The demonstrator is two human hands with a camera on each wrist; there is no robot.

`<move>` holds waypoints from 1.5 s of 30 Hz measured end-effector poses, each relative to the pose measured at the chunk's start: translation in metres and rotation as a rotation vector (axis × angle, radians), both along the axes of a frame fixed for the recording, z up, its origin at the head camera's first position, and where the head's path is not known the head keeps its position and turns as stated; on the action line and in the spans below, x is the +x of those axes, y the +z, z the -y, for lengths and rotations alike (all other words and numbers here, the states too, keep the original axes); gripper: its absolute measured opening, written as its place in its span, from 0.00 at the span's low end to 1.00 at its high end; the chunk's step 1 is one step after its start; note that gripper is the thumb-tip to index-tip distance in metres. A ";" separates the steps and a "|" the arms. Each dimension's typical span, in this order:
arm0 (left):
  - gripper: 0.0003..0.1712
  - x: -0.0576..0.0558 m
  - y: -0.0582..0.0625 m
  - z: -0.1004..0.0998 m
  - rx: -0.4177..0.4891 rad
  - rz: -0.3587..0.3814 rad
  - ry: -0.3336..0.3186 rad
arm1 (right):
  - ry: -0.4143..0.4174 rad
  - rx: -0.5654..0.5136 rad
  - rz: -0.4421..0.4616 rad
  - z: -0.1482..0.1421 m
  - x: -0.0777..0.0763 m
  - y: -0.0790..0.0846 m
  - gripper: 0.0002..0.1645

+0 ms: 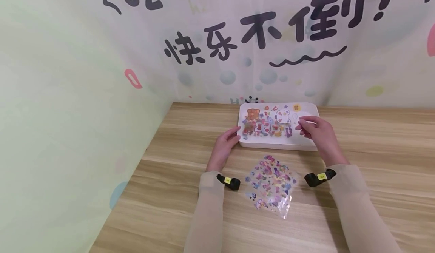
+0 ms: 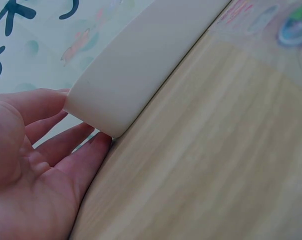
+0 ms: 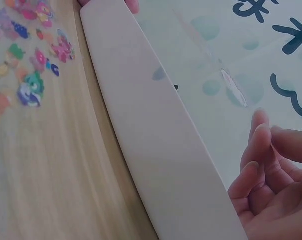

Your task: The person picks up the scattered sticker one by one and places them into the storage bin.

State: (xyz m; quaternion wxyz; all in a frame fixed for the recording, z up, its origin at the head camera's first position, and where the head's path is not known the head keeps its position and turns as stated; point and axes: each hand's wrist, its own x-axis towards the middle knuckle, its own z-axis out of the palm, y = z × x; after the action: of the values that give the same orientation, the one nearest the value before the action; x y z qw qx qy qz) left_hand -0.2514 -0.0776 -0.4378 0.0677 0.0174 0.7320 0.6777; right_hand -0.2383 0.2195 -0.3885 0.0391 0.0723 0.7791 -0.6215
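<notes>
A white rectangular case (image 1: 278, 146) lies on the table, with bear and other cartoon stickers (image 1: 262, 127) covering much of its top. My left hand (image 1: 224, 145) is at its left end, nearly straight fingers touching the corner; in the left wrist view, fingertips (image 2: 98, 142) meet the case's lower edge. Over the right part of the top, my right hand (image 1: 316, 132) has thumb and index finger together. At those fingertips is a small clear sticker (image 1: 294, 118), seen in the right wrist view as a thin shiny transparent piece (image 3: 234, 87).
In front of the case, between my forearms, lies a clear bag (image 1: 272, 185) of small colourful stickers. The wooden table (image 1: 176, 192) meets a printed cloth backdrop (image 1: 217, 83) close behind the case. A pale wall (image 1: 68, 113) rises along the left.
</notes>
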 end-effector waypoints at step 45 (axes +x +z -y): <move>0.21 0.013 0.023 -0.001 -0.034 0.008 -0.004 | 0.037 0.098 -0.014 0.007 -0.006 -0.007 0.31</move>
State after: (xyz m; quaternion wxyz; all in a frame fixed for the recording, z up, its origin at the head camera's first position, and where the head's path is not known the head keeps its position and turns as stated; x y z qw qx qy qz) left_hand -0.2384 -0.0763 -0.4148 0.0722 0.0153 0.7431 0.6651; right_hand -0.2445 0.2124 -0.3957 0.0416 0.0553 0.8101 -0.5822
